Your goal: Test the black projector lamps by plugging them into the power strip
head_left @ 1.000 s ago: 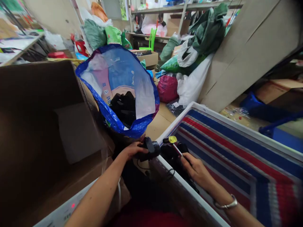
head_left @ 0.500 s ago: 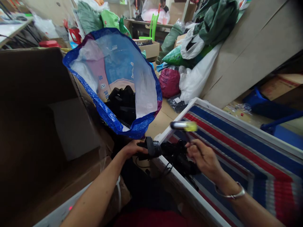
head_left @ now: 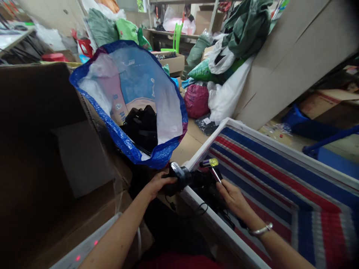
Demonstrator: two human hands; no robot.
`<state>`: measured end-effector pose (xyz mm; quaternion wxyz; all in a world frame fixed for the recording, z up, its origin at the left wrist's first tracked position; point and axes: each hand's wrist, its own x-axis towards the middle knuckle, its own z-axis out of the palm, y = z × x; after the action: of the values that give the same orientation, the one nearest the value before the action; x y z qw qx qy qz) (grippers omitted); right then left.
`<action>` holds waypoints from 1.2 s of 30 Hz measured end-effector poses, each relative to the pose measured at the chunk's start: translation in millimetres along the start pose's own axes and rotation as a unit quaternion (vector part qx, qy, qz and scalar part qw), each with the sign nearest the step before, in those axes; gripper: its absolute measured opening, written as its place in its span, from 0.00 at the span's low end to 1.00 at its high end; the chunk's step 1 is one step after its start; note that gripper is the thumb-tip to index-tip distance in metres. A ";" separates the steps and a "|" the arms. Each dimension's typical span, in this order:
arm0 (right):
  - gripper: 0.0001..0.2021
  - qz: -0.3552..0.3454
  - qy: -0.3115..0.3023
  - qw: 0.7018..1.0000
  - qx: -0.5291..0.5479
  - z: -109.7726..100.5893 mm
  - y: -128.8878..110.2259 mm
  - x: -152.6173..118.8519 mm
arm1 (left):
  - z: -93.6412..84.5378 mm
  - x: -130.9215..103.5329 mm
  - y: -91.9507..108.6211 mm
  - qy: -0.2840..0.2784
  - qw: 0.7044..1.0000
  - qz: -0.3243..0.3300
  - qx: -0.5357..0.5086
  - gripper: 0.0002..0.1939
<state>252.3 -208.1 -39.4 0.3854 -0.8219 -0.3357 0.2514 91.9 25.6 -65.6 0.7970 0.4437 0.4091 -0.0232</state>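
Note:
My left hand (head_left: 158, 184) is closed around a black device (head_left: 180, 177) with a rounded, shiny end and a thin cable (head_left: 196, 213) hanging from it. It is held beside the white rim of a frame. My right hand (head_left: 233, 197) grips the metal handle of a small hammer (head_left: 210, 163), whose head has a yellow face on one end and a dark one on the other. The hammer head is apart from the device, to its right and slightly higher. Under the hammer, several black items with cords (head_left: 209, 192) lie in a heap on striped fabric.
Before me stands a blue-rimmed woven bag (head_left: 157, 160) with black items (head_left: 141, 127) inside. To the left is a deep cardboard box (head_left: 33, 108). On the right lies a white-framed panel (head_left: 252, 136) with striped fabric. Stuffed sacks (head_left: 197, 100) and a green chair (head_left: 177, 37) are farther back.
The hammer has come down and left, out of its blurred swing. The device in my left hand has turned so that its shiny end faces up. The view has shifted slightly.

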 end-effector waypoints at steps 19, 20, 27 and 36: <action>0.18 0.048 -0.013 0.975 0.215 27.5 -27.7 -22.0 | 9.6 -61.0 -17.1 -0.185 0.952 -0.147 -0.194 0.38; 0.18 0.039 -0.012 0.977 0.210 28.4 -29.2 -22.2 | 9.1 -61.5 -18.2 -0.187 0.952 -0.147 -0.191 0.38; 0.16 0.005 0.002 0.984 0.179 28.0 -43.5 -23.4 | 10.7 -67.6 -27.6 -0.120 0.980 -0.069 -0.141 0.35; 0.29 -0.027 0.029 0.961 0.273 38.4 -91.5 -37.1 | 33.1 -81.2 -21.7 0.206 0.918 0.247 0.231 0.41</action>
<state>169.7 -174.2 17.5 0.6113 -0.6832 -0.2650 0.2989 50.2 -38.0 -16.9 0.5508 0.6971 0.4252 0.1727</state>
